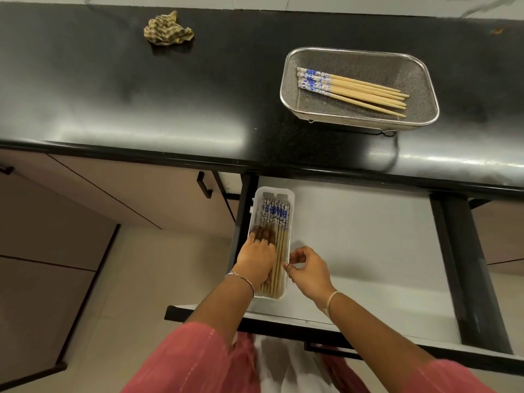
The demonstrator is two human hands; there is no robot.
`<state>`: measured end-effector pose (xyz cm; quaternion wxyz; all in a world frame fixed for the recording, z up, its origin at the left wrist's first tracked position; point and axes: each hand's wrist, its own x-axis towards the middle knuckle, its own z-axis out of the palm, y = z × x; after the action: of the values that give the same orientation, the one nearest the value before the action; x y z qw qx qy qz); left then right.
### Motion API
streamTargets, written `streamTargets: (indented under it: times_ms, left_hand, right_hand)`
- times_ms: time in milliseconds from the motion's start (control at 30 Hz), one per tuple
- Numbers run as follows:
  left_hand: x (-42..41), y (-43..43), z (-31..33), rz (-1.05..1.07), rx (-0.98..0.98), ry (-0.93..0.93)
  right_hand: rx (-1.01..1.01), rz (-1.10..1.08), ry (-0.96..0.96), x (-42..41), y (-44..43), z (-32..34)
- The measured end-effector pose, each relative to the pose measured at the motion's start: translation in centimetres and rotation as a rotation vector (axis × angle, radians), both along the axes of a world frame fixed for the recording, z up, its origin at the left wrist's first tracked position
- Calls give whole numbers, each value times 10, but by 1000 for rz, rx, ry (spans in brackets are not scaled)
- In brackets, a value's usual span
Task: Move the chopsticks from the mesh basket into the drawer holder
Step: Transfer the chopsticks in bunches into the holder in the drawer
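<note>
A metal mesh basket (425,89) stands on the black counter at the right, with several bamboo chopsticks (365,92) with blue-and-white ends lying in it. Below, in the open drawer, a white plastic holder (272,191) contains several more of these chopsticks (276,217). My left hand (256,258) lies flat on the chopsticks inside the holder, fingers stretched forward. My right hand (307,269) is beside the holder's right wall, its fingers curled and its fingertips pinching the rim near the chopsticks' thin ends.
The drawer (368,251) is pulled out under the counter edge, with a white floor and black side rails. A crumpled checked cloth (168,29) lies at the back left of the counter (141,95). Cabinet fronts with black handles (204,184) are at the left.
</note>
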<state>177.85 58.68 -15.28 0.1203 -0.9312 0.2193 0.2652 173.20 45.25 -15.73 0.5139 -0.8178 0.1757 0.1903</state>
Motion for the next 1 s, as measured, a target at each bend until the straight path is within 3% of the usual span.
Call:
streamTargets:
  times_ms: [167,600,1000]
  left_hand:
    - [1,-3,10,-57,110,-13]
    - [-2,0,0,20,-101,-13]
    - [-2,-4,3,-5,-25,10]
  right_hand:
    - [6,1,0,0,0,-1]
    - [5,-10,-3,0,0,-3]
    - [8,-11,-19,0,-1,-5]
